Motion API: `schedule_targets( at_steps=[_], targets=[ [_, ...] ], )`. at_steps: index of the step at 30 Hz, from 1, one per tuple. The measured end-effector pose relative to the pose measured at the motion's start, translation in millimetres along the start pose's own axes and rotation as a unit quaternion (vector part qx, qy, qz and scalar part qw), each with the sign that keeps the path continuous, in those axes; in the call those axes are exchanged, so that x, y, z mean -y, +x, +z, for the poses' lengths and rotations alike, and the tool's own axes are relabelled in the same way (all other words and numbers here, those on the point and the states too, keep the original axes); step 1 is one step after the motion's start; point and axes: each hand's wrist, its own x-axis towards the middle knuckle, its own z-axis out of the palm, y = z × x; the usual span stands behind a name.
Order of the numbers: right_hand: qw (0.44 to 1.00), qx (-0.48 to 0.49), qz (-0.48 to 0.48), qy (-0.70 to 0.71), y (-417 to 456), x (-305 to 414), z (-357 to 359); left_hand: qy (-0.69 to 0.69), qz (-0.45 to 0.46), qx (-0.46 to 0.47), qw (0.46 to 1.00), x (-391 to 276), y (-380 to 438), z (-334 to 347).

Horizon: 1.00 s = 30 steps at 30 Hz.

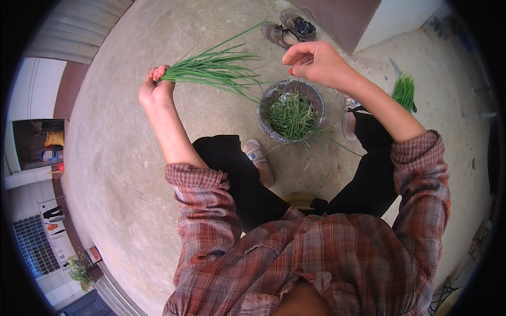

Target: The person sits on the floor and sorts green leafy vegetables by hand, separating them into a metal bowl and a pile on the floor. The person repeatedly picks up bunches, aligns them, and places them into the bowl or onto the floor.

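Observation:
My left hand (pixel 159 85) is closed around one end of a bunch of long green grass-like leaves (pixel 217 71), perhaps chives, which fan out to the right. Above the bin's upper right edge, my right hand (pixel 314 63) is raised with its fingers curled and thumb apart; nothing shows between them. The round bin (pixel 263 124), lined with plastic, stands on the floor between my feet, and a tangled heap of green stalks (pixel 292 116) lies in it. Some long stalks hang over its lower right rim. Another green bunch (pixel 404 93) rests on the right, by my right forearm.
Dark shoes (pixel 290 29) stand on the concrete floor (pixel 126 158) beyond the bin. A pointed blade (pixel 394 66) sticks out beside the bunch at right. My sandalled feet flank the bin. A potted plant (pixel 81 272) and a wall are at far left.

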Motion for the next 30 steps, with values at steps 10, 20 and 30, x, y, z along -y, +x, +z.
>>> schedule_targets(
  at_steps=[10,20,30],
  targets=[
    [0.998,0.009,0.001,-0.056,-0.2,6.1,-1.9,0.000,0.002,-0.006,1.000,-0.4,-2.0,3.3],
    [0.989,0.032,-0.092,-0.108,-3.5,18.0,3.3,0.022,0.011,-0.002,1.000,2.7,-5.6,6.1],
    [0.982,0.043,-0.105,-0.148,-2.5,19.3,18.7,0.034,0.010,0.015,0.999,4.4,-2.7,6.5]
  ],
)
